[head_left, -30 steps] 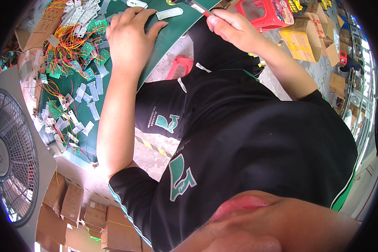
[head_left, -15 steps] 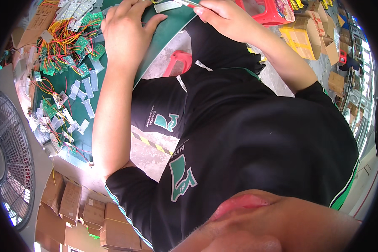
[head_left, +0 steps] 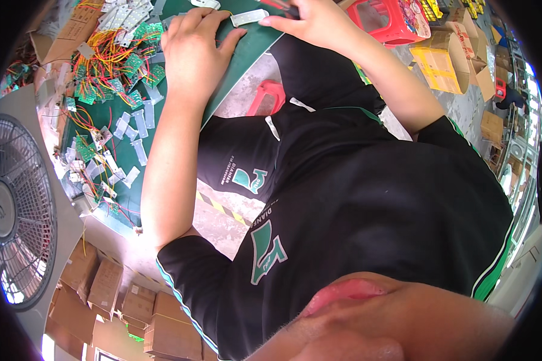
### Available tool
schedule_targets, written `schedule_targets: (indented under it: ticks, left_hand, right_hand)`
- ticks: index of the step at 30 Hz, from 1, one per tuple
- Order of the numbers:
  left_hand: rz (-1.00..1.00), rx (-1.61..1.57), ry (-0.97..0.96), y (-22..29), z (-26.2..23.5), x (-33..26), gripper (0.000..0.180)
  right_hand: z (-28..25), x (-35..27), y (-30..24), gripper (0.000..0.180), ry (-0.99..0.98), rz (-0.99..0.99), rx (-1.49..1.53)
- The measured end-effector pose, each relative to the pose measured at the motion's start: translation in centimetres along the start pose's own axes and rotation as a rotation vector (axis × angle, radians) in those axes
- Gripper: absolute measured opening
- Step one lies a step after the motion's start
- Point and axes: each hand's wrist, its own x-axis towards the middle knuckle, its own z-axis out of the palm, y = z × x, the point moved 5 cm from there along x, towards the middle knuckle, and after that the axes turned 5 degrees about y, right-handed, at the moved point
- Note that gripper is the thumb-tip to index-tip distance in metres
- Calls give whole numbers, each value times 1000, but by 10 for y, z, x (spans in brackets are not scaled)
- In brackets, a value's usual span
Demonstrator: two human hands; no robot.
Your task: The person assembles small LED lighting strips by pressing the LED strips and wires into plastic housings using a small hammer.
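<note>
My left hand (head_left: 193, 51) rests on the green tabletop (head_left: 177, 7), fingers forward and bent a little, thumb spread apart. Just past its fingertips is a white plastic piece (head_left: 206, 3), partly cut off by the frame edge. Between my hands lies a translucent white plastic case (head_left: 249, 17), a thin yellow wire at its left end. My right hand (head_left: 319, 25) is closed around a slim tool with a red and black handle (head_left: 281, 6), whose kind I cannot make out. Its thumb tip is at the right end of the case.
Left of my left arm lie green circuit boards (head_left: 132, 63) with red and yellow wires, and several clear plastic cases (head_left: 140, 123). A grey fan (head_left: 18, 210) stands at far left. Beyond my right forearm are a red plastic stool (head_left: 397, 27) and open cardboard boxes (head_left: 442, 60).
The view has shifted slightly, so the table appears farther right and lower. The white case between my hands shows more fully now, and the tool has moved relative to it.
</note>
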Motion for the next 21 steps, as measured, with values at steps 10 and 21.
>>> schedule_targets:
  ticks: [10, 21]
  left_hand:
    - [-85, -56, 292, 5, -30, -3, 48]
    - [-124, -26, 277, -11, -50, -9, 47]
  right_hand:
    - [14, 36, 5, 27, -105, -64, 72]
    - [-30, 263, -121, 30, 144, -205, 481]
